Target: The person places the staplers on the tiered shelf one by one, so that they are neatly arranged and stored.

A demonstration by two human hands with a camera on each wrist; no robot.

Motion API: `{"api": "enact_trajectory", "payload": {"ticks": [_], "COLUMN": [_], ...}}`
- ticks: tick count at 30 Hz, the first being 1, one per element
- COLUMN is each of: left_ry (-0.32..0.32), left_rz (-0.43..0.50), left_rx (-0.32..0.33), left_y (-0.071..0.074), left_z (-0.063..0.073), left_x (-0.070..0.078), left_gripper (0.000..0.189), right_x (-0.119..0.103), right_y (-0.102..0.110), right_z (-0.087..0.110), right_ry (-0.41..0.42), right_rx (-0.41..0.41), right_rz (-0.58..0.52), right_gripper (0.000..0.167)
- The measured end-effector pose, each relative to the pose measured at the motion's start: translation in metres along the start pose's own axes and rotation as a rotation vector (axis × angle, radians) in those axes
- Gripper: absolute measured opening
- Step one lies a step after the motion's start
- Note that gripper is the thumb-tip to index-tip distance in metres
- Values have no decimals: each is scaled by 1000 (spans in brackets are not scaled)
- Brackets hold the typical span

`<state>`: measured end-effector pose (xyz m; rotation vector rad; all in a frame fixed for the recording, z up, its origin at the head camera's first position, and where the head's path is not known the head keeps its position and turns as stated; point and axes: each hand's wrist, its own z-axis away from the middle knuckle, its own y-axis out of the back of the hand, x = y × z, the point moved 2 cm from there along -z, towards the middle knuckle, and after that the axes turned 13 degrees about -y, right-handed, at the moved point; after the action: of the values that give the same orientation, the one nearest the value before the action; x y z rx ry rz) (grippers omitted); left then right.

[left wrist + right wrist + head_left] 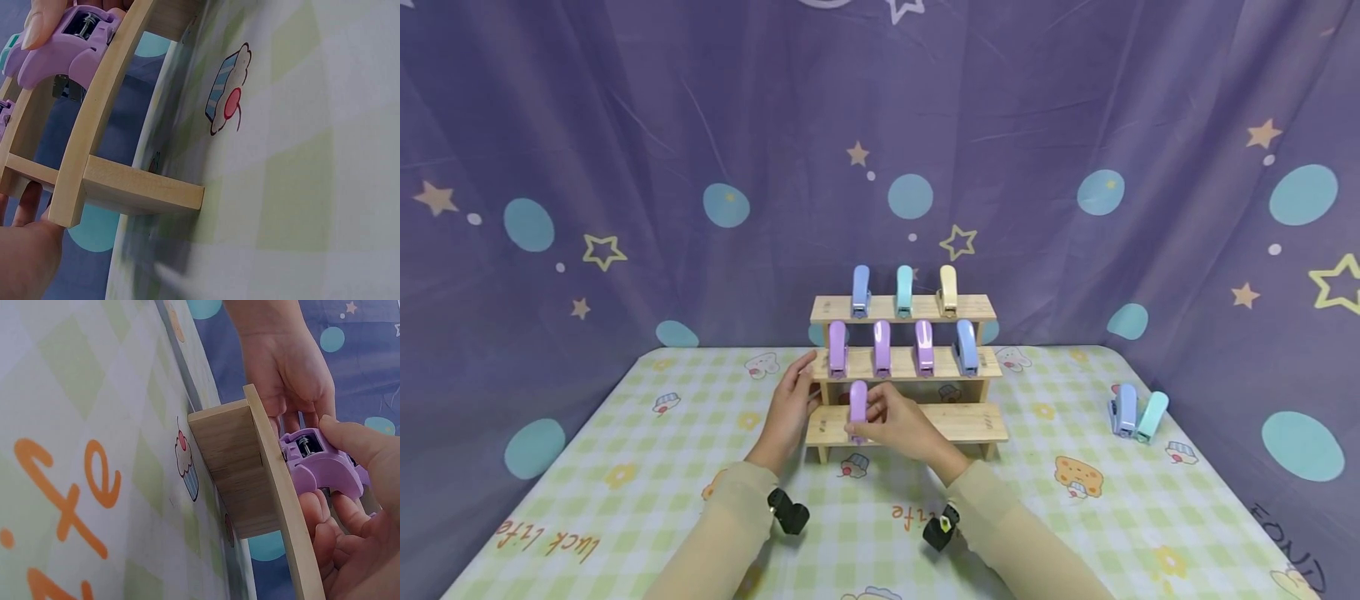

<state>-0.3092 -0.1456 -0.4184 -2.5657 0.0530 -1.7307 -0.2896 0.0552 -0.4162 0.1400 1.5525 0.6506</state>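
Note:
My right hand (898,423) pinches a purple stapler (858,408) upright on the left part of the lowest step of a wooden rack (925,421). In the right wrist view, the thumb lies over the purple stapler (325,462) and the fingers curl beneath its far side. My left hand (790,408) is at the rack's left end, fingers extended along the side by the middle and lowest steps. In the left wrist view, the left hand (28,250) has its fingertips right at the rack's end, partly hidden behind the wood.
Purple staplers (882,348) and a blue stapler (967,347) line the middle step. The top step bears blue (861,290), teal (904,290) and cream (948,290) staplers. At the table's right lie a blue stapler (1124,410) and a teal stapler (1152,416).

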Motion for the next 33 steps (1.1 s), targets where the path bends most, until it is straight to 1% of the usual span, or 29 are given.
{"api": "enact_trajectory", "payload": {"ticks": [8, 20, 27, 33], "left_ry": [0, 18, 15, 11], "left_rz": [0, 8, 30, 45], "left_rx": [2, 8, 8, 8], "left_y": [1, 1, 0, 0], "left_z": [1, 1, 0, 0], "left_x": [-3, 0, -3, -1], "left_gripper": [49, 49, 50, 50], "right_x": [2, -1, 5, 14], "right_y": [-1, 1, 12, 26], "right_z": [-2, 0, 4, 7], "right_ry": [1, 12, 6, 29], "right_rx": [5, 6, -7, -12], "right_rz": [-4, -9, 1, 15], "right_gripper": [48, 55, 64, 58]}}
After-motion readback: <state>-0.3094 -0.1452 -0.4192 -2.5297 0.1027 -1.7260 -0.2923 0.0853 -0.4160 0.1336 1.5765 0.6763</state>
